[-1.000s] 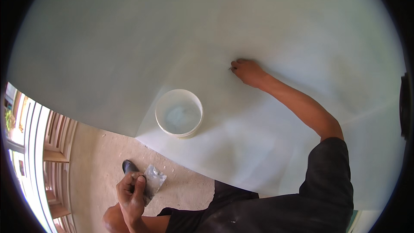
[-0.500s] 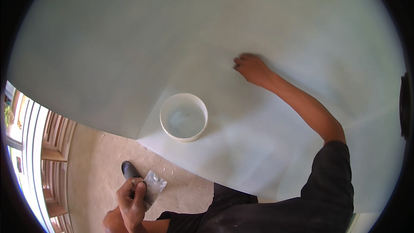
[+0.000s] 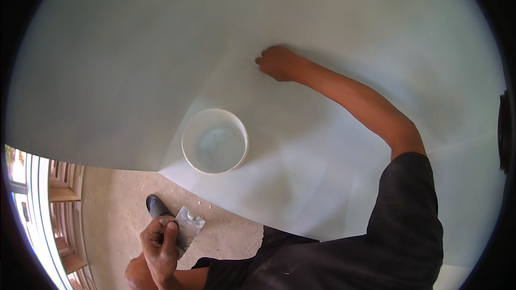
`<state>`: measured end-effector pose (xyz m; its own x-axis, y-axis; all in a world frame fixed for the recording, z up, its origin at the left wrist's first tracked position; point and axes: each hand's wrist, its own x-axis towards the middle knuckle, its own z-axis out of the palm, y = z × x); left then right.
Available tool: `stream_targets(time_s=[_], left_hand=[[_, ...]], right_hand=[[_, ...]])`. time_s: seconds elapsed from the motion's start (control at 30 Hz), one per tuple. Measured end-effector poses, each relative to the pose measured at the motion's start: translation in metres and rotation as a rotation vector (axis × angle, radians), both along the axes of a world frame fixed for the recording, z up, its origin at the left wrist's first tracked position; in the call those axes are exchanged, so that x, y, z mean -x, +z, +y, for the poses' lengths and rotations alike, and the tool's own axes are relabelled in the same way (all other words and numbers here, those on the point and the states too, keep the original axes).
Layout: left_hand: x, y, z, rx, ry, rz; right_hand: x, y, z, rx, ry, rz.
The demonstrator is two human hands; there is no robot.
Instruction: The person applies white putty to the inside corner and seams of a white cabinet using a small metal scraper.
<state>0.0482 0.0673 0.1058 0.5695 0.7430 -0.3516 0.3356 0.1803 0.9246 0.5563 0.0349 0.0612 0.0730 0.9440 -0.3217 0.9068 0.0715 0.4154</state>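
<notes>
My left hand (image 3: 159,239) is closed low on the left, its thumb pressed against the curled fingers. It grips a putty scraper (image 3: 190,225) with a flat, grey, rectangular blade smeared with white; any handle is hidden in the fist. My right arm reaches far across a smooth, pale greenish-white surface (image 3: 322,182). At its end my right hand (image 3: 279,63) rests against this surface with its fingers curled in. Whatever may be under those fingers is hidden. Between the two hands stands a round white bucket (image 3: 216,169), with pale, cloudy stuff at its bottom.
A large pale wall-like surface (image 3: 118,86) meets the white one along a crease left of the bucket. Below the edge lies a concrete floor (image 3: 113,204) with small pale crumbs. A dark shoe (image 3: 156,205) is beside the scraper. Wooden slatted frames (image 3: 63,193) stand at far left.
My right hand has slid left and farther away over the surface. The bucket sits slightly farther left in the picture as the view has shifted. My left hand keeps its grip on the scraper.
</notes>
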Motion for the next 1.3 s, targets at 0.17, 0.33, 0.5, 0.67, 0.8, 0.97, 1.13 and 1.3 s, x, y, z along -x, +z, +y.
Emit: stream_targets(time_s=[0.17, 0.33, 0.5, 0.67, 0.8, 0.97, 1.13, 1.3], left_hand=[[-0.005, -0.008, 0.002, -0.024, -0.015, -0.021], [-0.015, -0.003, -0.002, -0.097, -0.015, 0.013], [-0.014, -0.008, -0.002, -0.097, -0.032, 0.031], [-0.019, -0.009, -0.007, -0.085, 0.01, 0.007], [-0.02, -0.008, -0.011, -0.059, 0.02, 0.017], [-0.011, -0.014, -0.007, -0.113, 0.015, 0.004], [-0.014, 0.002, -0.011, -0.089, -0.016, 0.025], [0.005, -0.017, -0.015, -0.166, -0.033, -0.063]], right_hand=[[-0.005, 0.011, -0.078, 0.033, 0.078, 0.048], [-0.009, 0.023, -0.142, 0.054, 0.026, 0.014], [-0.008, 0.029, -0.118, -0.127, 0.054, -0.015], [-0.018, -0.017, -0.038, -0.367, 0.095, 0.037], [-0.012, -0.031, -0.023, -0.349, 0.09, 0.008], [-0.001, -0.002, -0.044, -0.067, 0.001, 0.004], [-0.017, -0.005, -0.123, -0.113, 0.001, 0.023], [-0.002, 0.004, -0.178, -0.072, -0.073, -0.029]])
